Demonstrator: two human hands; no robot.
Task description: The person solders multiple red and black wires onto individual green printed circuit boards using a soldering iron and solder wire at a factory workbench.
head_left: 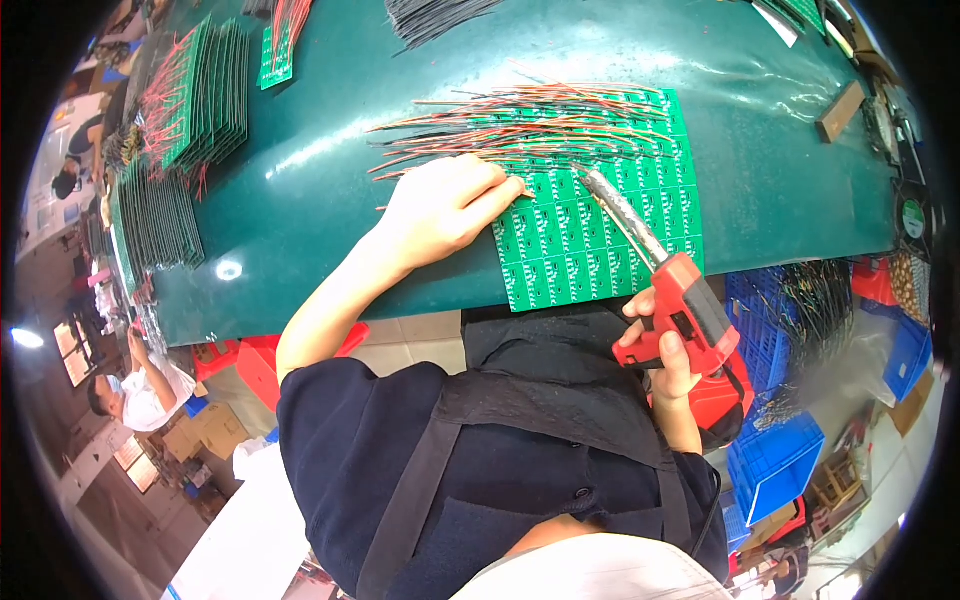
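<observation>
the right hand (672,350) is gripping a red glue gun (690,315); left hand (445,205), fingers flat, is pinning the thin, light, likely bendy green circuit panel (585,235) by its edge.

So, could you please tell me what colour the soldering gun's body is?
Red with a black panel, on the soldering gun; head view.

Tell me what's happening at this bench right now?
A person holds a red soldering gun in the right hand, its tip on a green panel of circuit boards lying on the dark green table. The left hand presses the panel beside red and black wires. More board stacks stand farther off.
</observation>
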